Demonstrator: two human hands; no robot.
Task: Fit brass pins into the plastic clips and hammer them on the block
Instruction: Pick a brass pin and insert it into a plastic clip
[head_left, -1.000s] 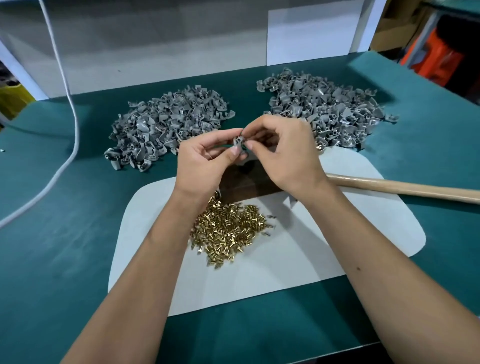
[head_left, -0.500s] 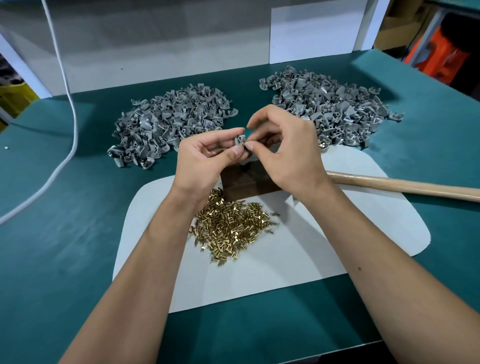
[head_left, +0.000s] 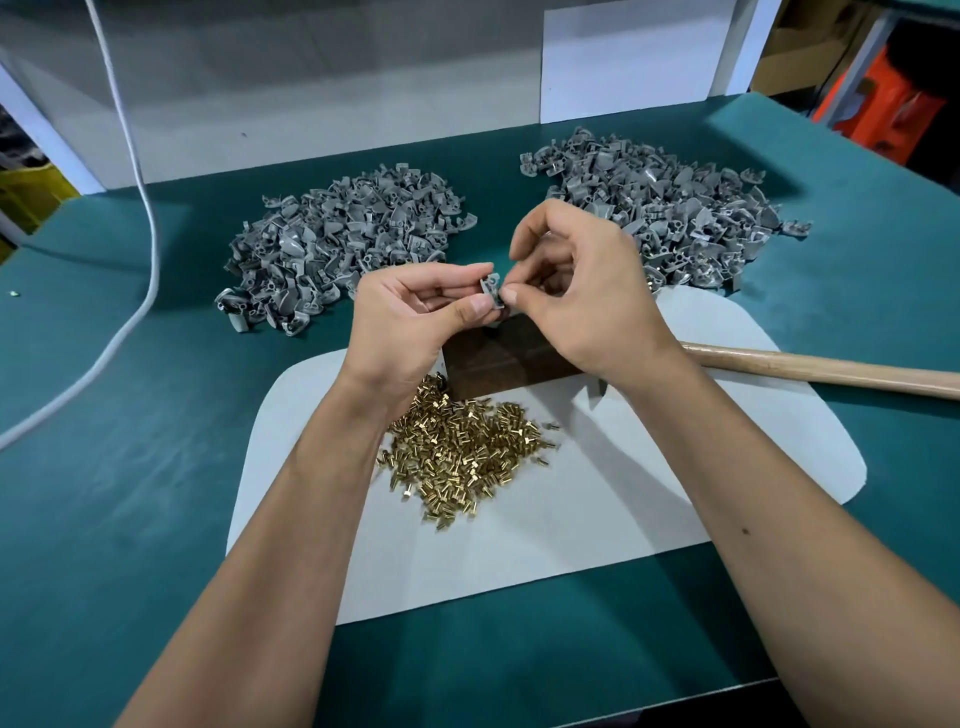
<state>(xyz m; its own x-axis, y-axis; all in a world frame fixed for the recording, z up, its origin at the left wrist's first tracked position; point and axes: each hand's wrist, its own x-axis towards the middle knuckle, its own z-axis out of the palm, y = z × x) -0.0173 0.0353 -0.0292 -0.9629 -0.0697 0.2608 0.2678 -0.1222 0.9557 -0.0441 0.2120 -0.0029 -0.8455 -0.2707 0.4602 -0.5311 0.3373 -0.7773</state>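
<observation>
My left hand (head_left: 410, 317) pinches a small grey plastic clip (head_left: 490, 287) between thumb and fingers, above the dark block (head_left: 506, 358). My right hand (head_left: 582, 291) meets it from the right, its thumb and forefinger pinched at the clip's edge; whether a brass pin sits between them I cannot tell. A heap of brass pins (head_left: 465, 447) lies on the white mat (head_left: 623, 493) under my left wrist. The hammer's wooden handle (head_left: 821, 366) runs off to the right; its head is hidden behind my right hand.
Two piles of grey clips lie on the green table: the left clip pile (head_left: 337, 244) and the right clip pile (head_left: 660, 208). A white cable (head_left: 148, 249) curves down the left side. A white wall panel stands at the back, with orange items beyond the right corner.
Both hands have stayed together over the block, working the clip. My right hand's fingers have lifted and spread a little more above the pinch.
</observation>
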